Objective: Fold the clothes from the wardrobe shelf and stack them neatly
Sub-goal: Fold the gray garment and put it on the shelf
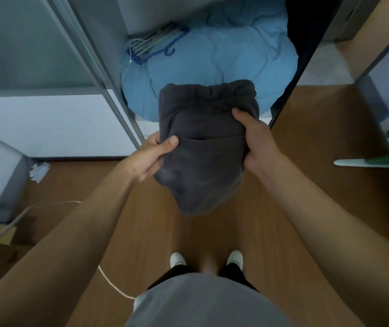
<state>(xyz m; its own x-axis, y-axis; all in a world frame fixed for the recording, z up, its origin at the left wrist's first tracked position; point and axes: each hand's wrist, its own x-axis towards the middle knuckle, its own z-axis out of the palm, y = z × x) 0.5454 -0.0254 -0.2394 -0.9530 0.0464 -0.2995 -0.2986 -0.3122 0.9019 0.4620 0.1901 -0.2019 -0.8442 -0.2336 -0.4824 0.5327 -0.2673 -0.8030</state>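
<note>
A folded dark grey garment (204,142) with a gathered waistband at its far end hangs in the air in front of the open wardrobe. My left hand (152,156) grips its left edge, thumb on top. My right hand (255,142) grips its right edge, thumb pressed on the cloth. The garment's lower end droops toward the floor. Behind it, inside the wardrobe, lies a bulky light blue quilt (224,55).
Several clothes hangers (155,43) rest on the quilt at the left. A dark garment (304,27) hangs at the wardrobe's right side. The wardrobe door frame (99,74) stands left. A cable (113,282) runs over the wooden floor (212,232) beside my feet.
</note>
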